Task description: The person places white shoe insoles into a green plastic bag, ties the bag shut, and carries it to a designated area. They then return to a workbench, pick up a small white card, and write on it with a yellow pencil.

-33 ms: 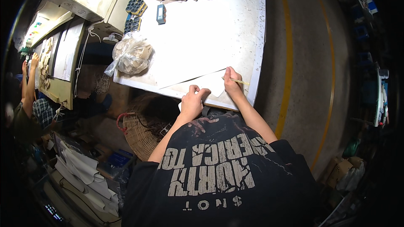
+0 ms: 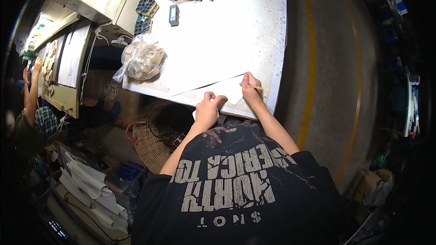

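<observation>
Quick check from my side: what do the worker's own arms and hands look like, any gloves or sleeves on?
Both forearms are bare from the elbow down. The left hand and right hand wear no gloves, and no watch or band shows at either wrist. The sleeves are short, part of a black T-shirt with faded pale lettering.

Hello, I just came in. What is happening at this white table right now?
A person in a black printed shirt works at the edge of a white table. The left hand presses down a pale, pointed sheet piece, while the right hand holds a thin yellowish pencil-like tool at its right end. A clear bag of pale pieces sits further left. Another person works at a separate bench.
</observation>
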{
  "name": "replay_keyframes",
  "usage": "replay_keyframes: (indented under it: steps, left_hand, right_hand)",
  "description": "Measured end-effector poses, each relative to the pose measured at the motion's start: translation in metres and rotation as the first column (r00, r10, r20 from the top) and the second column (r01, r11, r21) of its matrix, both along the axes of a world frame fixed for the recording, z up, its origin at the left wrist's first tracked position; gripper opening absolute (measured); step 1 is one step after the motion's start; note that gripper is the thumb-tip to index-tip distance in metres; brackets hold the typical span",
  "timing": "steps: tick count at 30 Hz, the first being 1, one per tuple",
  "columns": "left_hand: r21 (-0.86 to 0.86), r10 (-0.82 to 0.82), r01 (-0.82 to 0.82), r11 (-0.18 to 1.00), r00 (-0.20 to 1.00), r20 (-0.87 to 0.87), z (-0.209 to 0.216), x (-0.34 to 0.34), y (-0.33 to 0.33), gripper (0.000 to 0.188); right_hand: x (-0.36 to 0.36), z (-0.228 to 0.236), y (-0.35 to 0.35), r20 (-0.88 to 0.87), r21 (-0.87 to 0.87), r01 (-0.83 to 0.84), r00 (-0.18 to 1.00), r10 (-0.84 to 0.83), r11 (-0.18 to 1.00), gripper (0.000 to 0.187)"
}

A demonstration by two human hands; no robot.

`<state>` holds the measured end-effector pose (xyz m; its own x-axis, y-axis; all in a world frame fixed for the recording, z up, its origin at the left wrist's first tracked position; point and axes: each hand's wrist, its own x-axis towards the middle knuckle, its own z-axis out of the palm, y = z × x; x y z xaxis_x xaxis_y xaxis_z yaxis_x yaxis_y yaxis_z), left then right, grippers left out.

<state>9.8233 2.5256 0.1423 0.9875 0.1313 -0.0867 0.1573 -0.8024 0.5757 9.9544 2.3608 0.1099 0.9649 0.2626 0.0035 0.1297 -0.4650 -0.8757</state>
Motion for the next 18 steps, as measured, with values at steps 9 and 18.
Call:
replay_keyframes:
  steps: [9, 18]
  left_hand:
    - [-0.017, 0.010, -0.010, 1.000, 1.000, 0.001, -0.002, -0.006, 0.000, 0.052]
    - [0.009, 0.001, -0.001, 1.000, 1.000, 0.004, -0.003, 0.006, 0.003, 0.046]
  right_hand:
    - [0.008, -0.008, 0.003, -0.097, 0.013, 0.015, 0.995, -0.014, 1.000, 0.038]
    - [-0.005, 0.006, 0.002, -0.198, 0.092, 0.067, 0.979, -0.048, 0.993, 0.041]
